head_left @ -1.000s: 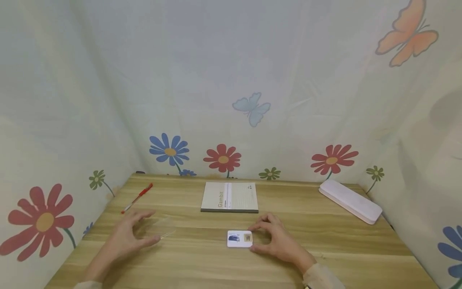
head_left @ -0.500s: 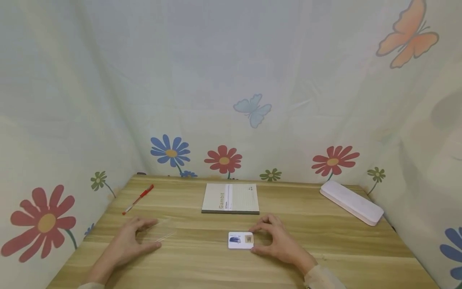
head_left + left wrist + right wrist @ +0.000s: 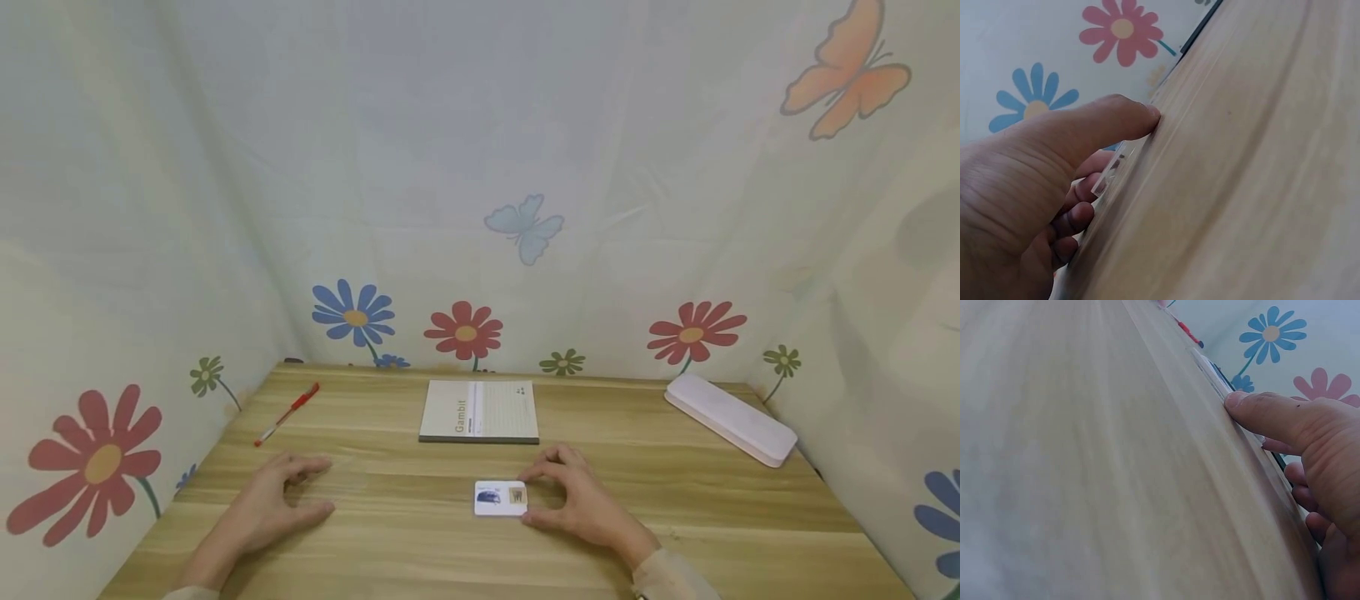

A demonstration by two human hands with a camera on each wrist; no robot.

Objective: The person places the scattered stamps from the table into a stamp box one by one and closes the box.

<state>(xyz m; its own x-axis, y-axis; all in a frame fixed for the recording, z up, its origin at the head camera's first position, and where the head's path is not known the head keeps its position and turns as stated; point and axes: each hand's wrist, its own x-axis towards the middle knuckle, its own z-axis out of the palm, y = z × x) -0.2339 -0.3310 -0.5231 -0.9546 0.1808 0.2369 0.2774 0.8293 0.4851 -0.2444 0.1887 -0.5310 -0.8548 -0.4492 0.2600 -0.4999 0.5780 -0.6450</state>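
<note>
In the head view my left hand (image 3: pixel 266 504) is low over the table, thumb and fingers spread around the edge of a thin clear plastic piece (image 3: pixel 347 479). This piece is barely visible against the wood; its edge shows better in the left wrist view, a clear strip (image 3: pixel 1109 178) between thumb and fingers. Further right, my right hand (image 3: pixel 577 500) pinches a small white card (image 3: pixel 499 498) by its right end, thumb at the near corner and index finger at the far one. The card is printed with a dark blue picture and a gold-brown square. It appears flat on the table.
A notebook (image 3: pixel 480 412) marked "Gambit" lies behind the card. To the left is a red pen (image 3: pixel 287 414). A white oblong case (image 3: pixel 729 419) rests at the back right. Flower-printed cloth (image 3: pixel 585 275) encloses the wooden table (image 3: pixel 420 550).
My left hand has turned and drawn slightly nearer, and the clear piece has come down from a tilt to lie nearly flat. The right hand and the card have hardly moved.
</note>
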